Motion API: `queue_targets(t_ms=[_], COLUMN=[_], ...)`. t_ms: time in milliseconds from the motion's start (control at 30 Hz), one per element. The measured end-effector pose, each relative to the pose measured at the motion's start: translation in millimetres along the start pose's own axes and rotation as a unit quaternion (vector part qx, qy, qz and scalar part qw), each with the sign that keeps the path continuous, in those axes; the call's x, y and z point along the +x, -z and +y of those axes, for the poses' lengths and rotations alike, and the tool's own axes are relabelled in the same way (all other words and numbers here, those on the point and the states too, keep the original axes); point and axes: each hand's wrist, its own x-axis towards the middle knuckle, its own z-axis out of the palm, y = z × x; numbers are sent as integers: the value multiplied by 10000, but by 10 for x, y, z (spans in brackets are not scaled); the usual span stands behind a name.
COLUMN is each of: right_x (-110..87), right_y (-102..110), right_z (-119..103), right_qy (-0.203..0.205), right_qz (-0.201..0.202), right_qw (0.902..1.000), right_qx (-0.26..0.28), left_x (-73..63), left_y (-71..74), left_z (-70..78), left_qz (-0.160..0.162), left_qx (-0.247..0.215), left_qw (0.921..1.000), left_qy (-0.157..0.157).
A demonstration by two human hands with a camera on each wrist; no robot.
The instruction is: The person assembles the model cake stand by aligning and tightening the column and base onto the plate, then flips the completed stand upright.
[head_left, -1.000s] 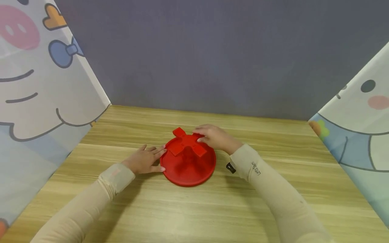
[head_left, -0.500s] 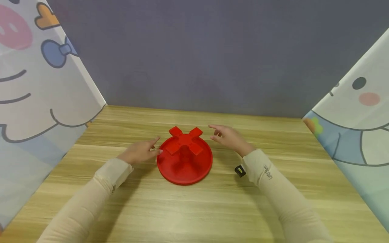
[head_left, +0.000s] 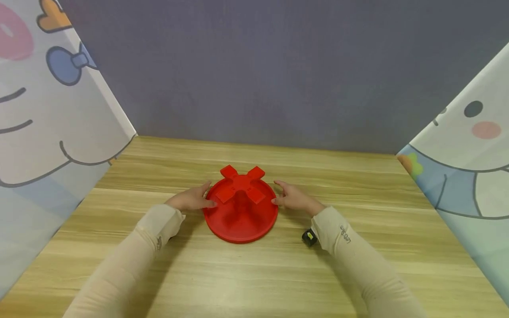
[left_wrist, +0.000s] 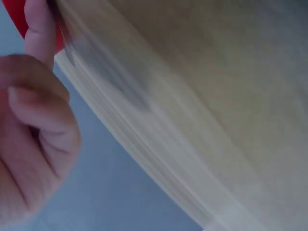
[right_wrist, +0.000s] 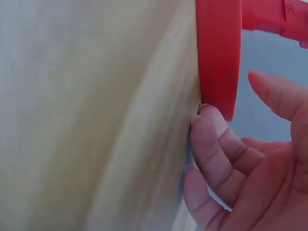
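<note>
A red stand [head_left: 240,223] with a round disc base, a short central post and a cross-shaped top [head_left: 241,182] stands upright on the table. At the disc's left rim is my left hand [head_left: 188,198], its thumb over the edge. In the left wrist view one finger reaches the red edge [left_wrist: 17,19] while the others bend. Beside the right rim is my right hand [head_left: 296,198]. Its fingertips touch the foot of the disc's edge [right_wrist: 219,57] in the right wrist view, with the thumb [right_wrist: 269,89] apart from the stand.
The wood-grain table [head_left: 238,282] runs back to a dark grey panel [head_left: 254,75]. White cartoon-printed panels flank it on the left [head_left: 71,119] and right [head_left: 457,159]. A small black device [head_left: 309,237] sits at my right wrist.
Earlier the right hand was at the cross-shaped top; it has withdrawn and come down to the right rim. The left hand lifted slightly, then returned to the left rim. The stand stays put.
</note>
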Motion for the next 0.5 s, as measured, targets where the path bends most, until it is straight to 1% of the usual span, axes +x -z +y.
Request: queue_targets(t_ms=[67,167,267,367,433,500], right_x=[5,-3,-22,-43,-58,-74], right_y=[-33,-69,-101,-139,-166,-193], right_z=[19,14,-5,-23,-37,-52], right_qy=[-164,-263,-436,-645,-781,-880], right_qz=[-108,-188,-340,-509,-533,-511], right_qw=[9994,9982,9965,9938,9917,9903], right_qx=[276,496,628,745,868,949], left_x=[13,17,3,-14,-26,-32], left_y=[-17,-31,-44,-66,-86,-109], left_z=[4,13,14,16,16,17], left_qz=[-179,-325,-385,-381,-389,-402], left_qx=[-377,-678,-698,-679,-716,-896], left_qw=[9991,9972,9967,9970,9965,9946], left_qy=[3,-50,-127,19,181,330])
